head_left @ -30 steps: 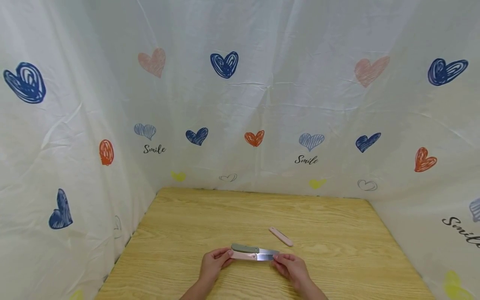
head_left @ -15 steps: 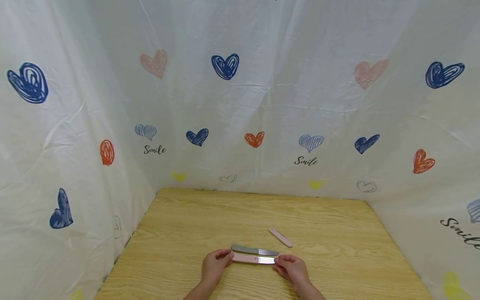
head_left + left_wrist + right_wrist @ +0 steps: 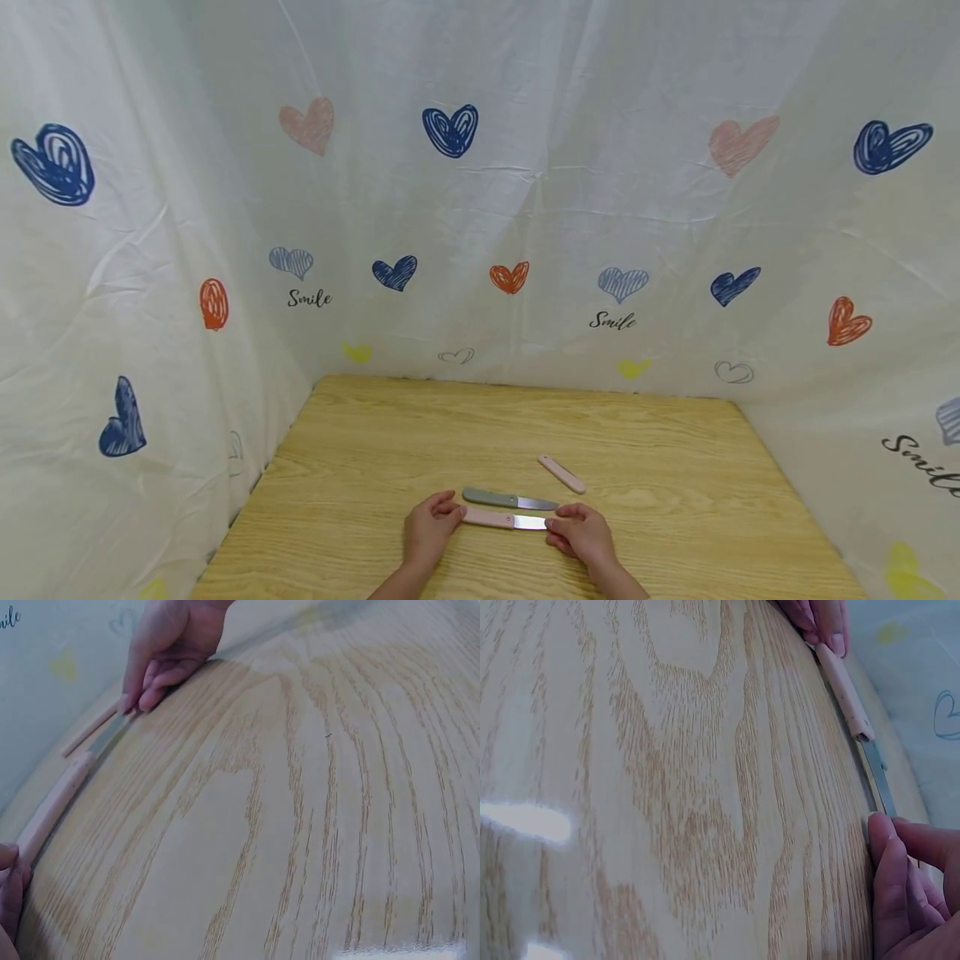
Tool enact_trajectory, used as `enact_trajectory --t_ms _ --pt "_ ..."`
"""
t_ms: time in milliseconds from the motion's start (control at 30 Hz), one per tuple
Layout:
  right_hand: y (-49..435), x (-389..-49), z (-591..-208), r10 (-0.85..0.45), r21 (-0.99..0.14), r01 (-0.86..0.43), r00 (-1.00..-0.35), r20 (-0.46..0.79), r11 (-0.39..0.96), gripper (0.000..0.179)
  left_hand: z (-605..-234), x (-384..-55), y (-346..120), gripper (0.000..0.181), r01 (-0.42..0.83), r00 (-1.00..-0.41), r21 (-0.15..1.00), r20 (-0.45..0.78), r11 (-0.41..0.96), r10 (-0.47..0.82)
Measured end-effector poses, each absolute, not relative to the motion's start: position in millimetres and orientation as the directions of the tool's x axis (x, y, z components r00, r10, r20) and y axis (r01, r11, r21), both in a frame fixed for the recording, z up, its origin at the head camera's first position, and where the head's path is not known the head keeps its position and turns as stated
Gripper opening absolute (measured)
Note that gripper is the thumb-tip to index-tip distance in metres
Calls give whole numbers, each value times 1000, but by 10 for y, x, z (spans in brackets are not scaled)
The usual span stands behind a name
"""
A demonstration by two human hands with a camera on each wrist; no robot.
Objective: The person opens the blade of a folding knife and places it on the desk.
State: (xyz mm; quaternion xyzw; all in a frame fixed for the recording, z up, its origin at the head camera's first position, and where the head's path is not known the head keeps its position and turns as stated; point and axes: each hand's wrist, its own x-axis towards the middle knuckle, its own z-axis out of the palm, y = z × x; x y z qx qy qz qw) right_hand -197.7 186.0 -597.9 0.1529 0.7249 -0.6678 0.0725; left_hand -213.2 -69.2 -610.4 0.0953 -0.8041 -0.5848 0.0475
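Note:
A pink-handled folding knife (image 3: 487, 518), blade out, lies level across the near part of the table. My left hand (image 3: 429, 530) pinches the end of its handle between thumb and fingers. At the other end my right hand (image 3: 588, 535) pinches the blade tip, which the fingers hide. Just beyond it and nearly parallel is a green-handled folding knife (image 3: 489, 497), also unfolded, its blade pointing right. In the right wrist view the right fingers (image 3: 889, 851) cover the end of the pink knife's blade (image 3: 878, 778).
Farther back and to the right, a pink folded knife (image 3: 561, 473) lies slantwise on the wood-grain table (image 3: 390, 433). White cloth (image 3: 540, 217) printed with hearts hangs along the back and both sides of the table.
The pink-handled knife has come nearer to me, from against the green one to a small gap apart, then shifted slightly left. Both hands kept their hold; the left index finger has lifted.

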Motion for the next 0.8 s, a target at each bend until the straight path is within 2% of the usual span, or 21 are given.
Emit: enact_trajectory --t_ms 267,433,533,667,800 --pt "1863 -1987 -5998 139 -945 320 -941 -309 65 35 -6079 -2113 -677 34 -73 -977 939 0 337 -214" --pt "1858 -1994 -5978 148 -937 337 -935 -321 93 35 -6068 -2116 -681 32 -99 -975 924 -15 370 -223" --pt "1855 -1992 -5966 151 -934 344 -933 -327 99 35 -6055 -2144 -696 33 -123 -973 934 -48 334 -224" --pt "1874 -1986 -5981 159 -932 349 -930 -331 99 32 -6037 -2203 -718 36 -133 -958 943 -43 306 -284" --pt "1918 -2000 -5981 233 -939 330 -924 -302 92 27 -6001 -2270 -719 34 -103 -933 941 22 324 -359"
